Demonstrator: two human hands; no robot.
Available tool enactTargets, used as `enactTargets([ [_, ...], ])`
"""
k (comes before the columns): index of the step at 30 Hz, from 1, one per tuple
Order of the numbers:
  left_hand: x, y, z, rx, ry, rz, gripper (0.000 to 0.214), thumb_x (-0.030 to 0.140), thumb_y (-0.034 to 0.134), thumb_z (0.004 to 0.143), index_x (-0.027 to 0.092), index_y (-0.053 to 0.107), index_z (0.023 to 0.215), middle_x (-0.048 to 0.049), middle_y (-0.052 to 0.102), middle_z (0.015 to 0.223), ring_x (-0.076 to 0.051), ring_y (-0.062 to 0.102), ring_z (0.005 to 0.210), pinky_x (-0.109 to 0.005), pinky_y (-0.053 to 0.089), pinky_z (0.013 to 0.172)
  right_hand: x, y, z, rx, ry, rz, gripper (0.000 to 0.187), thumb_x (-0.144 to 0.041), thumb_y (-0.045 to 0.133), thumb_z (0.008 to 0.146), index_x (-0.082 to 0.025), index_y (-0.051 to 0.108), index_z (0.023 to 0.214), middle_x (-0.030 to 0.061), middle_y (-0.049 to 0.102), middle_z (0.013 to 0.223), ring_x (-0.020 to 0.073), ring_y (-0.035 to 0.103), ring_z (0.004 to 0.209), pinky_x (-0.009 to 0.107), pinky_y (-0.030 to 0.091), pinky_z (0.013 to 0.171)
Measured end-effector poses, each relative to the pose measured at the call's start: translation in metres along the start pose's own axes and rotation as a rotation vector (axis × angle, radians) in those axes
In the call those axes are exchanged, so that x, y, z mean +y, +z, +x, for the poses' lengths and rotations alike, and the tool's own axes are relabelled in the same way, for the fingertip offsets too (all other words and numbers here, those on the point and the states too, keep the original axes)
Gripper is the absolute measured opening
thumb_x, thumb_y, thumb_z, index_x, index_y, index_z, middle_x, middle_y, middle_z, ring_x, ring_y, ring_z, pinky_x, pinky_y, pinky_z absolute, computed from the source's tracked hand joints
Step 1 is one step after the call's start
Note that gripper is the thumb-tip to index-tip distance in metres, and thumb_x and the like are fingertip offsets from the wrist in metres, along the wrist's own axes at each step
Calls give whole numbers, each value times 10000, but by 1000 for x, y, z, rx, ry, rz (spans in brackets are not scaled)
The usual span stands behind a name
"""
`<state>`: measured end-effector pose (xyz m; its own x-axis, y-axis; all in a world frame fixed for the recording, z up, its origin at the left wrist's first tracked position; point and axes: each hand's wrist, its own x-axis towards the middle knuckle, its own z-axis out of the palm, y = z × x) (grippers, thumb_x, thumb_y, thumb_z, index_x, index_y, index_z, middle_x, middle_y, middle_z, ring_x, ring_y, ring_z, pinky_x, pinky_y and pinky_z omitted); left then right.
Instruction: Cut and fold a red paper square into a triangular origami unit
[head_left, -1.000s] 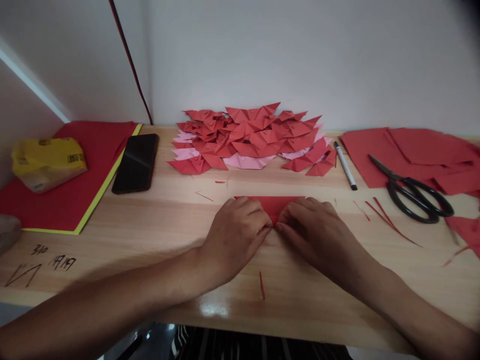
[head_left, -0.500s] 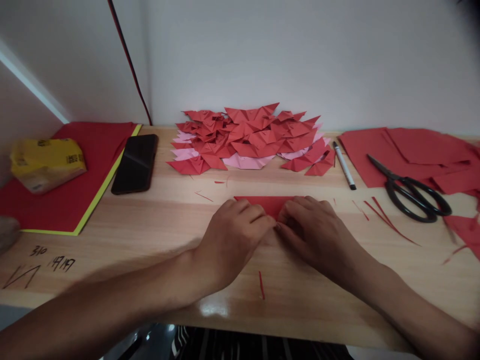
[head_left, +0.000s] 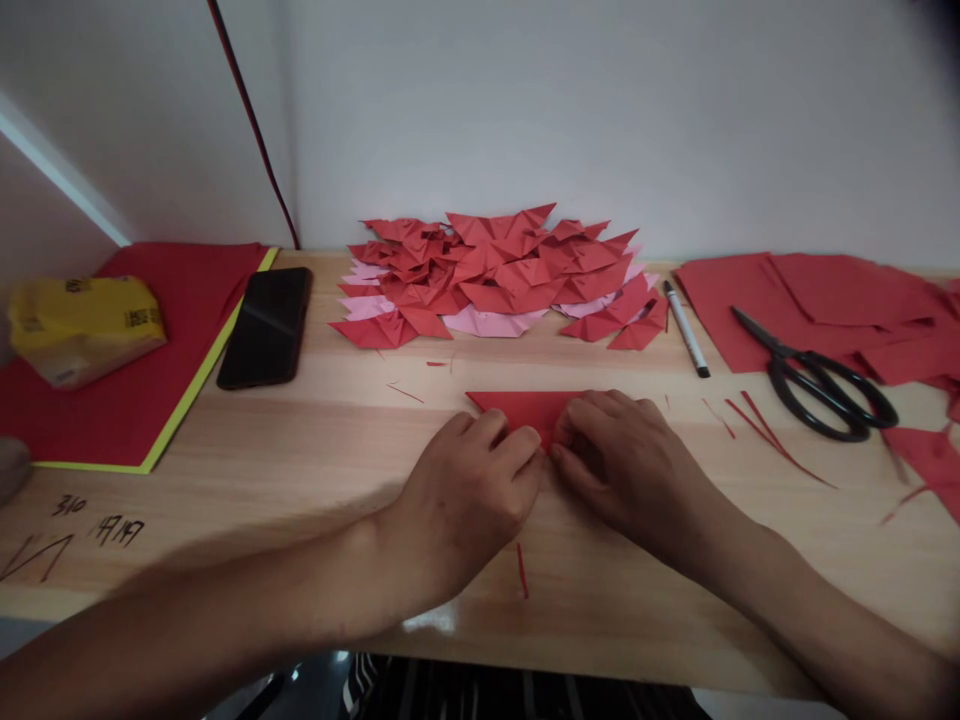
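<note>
A folded piece of red paper lies flat on the wooden table, its straight edge facing the wall and one pointed corner showing at the left. My left hand rests at its lower left with curled fingers, and its fingertips are at the paper's near edge. On the other side my right hand is closed over the right part, thumb and fingers on the paper. Both hands cover much of the sheet. Behind them, against the wall, sits a pile of folded red and pink paper pieces.
Black-handled scissors lie partly on red paper sheets at the right, beside a marker. Thin red strips are scattered about. To the left are a phone, red sheets and a yellow packet.
My left hand has slid slightly down and towards me, uncovering more of the red paper. My right hand stays almost in place. The view has shifted slightly.
</note>
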<state>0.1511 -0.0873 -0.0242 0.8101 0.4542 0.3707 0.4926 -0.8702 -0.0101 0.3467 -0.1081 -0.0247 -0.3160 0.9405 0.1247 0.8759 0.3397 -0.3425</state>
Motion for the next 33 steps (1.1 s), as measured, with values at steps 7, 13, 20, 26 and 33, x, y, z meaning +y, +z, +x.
enactTargets([
  [7,-1,-2,-1,-77,28,13,120,132,549,896,123,655,950,-46,623,886,-201,526,797,-350,442,613,2,2,0,41,-12,-8,106,-123,522,810,-181,524,899,31,607,820,212,540,772,335,336,684],
  [13,-3,0,-2,-51,35,20,148,137,534,908,121,660,983,-61,641,940,-206,536,839,-342,460,631,7,-9,-9,-54,-87,49,305,-157,488,903,-215,506,1202,48,610,998,206,539,914,350,402,793],
  [20,-4,0,-2,-71,43,-12,148,138,606,866,117,681,991,-68,661,1043,-218,550,876,-349,506,671,-10,-13,-29,-45,-182,-292,482,-228,603,852,-215,520,1327,71,605,980,253,553,885,397,434,760],
  [26,-4,-6,-1,-66,86,16,146,106,601,849,100,686,968,-59,655,927,-220,559,825,-351,503,627,-23,-6,-34,60,-195,-451,342,-213,533,893,-133,599,1219,114,645,1059,277,580,949,422,434,816],
  [33,-5,-8,-4,-135,110,33,136,141,583,867,100,673,960,-61,630,904,-225,549,845,-357,490,655,-26,-6,-35,58,-187,-495,380,-268,567,886,-108,596,1229,124,656,1076,279,588,961,405,459,793],
])
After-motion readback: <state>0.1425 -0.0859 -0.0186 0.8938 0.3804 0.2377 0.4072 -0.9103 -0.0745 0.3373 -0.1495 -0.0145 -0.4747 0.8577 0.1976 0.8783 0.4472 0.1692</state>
